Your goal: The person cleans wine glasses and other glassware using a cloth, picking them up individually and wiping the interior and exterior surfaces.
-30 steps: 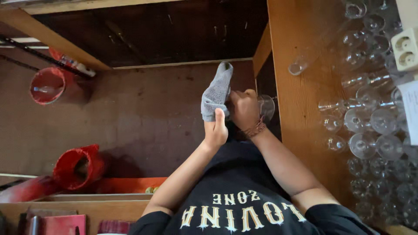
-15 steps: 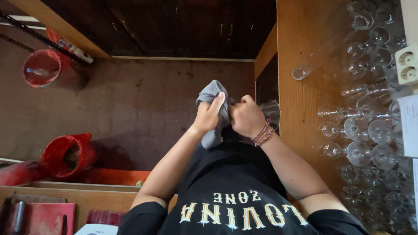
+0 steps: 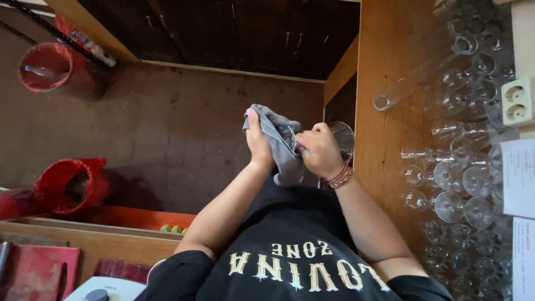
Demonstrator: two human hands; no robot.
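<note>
Near the centre of the frame, the left hand (image 3: 257, 139) was closed on a grey cloth (image 3: 278, 142), pressing it against a clear glass (image 3: 340, 139). The right hand (image 3: 317, 150), just beside it, gripped the glass, with its fingers curled around the part nearest the cloth; beaded bracelets (image 3: 340, 176) circled that wrist. The cloth draped between the two hands and partly covered the glass, whose round bowl showed to the right of the right hand, against the edge of the wooden counter (image 3: 390, 56).

On the counter, along the right side of the frame, many clear stemmed glasses (image 3: 462, 178) stood close together. A white power socket (image 3: 518, 103) and printed paper sheets (image 3: 518, 178) sat at the far right. Two red buckets (image 3: 72, 184) showed at the left, one in the upper left and one at mid-left, over a brown floor (image 3: 167, 128).
</note>
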